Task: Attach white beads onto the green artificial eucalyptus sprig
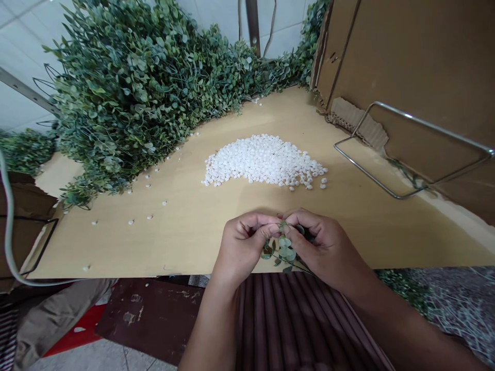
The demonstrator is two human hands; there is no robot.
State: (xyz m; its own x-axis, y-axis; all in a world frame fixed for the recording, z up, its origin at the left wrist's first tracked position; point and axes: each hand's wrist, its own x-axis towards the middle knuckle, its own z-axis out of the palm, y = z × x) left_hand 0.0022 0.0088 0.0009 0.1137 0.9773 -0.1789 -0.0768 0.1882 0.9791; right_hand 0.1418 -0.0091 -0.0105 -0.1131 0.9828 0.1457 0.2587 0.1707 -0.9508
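Both hands meet at the table's near edge over a green artificial leaf sprig [286,249]. My left hand [247,242] pinches the sprig's upper end between thumb and forefinger. Close against it, my right hand [315,234] grips the same sprig, its thumb pressed near the stem. Round leaves hang below the fingertips, and part of the stem is hidden by the right hand. Whether a small bead sits between the fingertips I cannot tell. Beyond the hands lies a pile of small white plastic pieces [263,159] on the tan table [185,232].
A large heap of artificial greenery [147,87] covers the back left. A cardboard box [421,77] stands at the right, with a bent metal wire frame [386,188] before it. Loose white pieces [131,222] dot the left side. A pale cable [8,221] hangs at far left.
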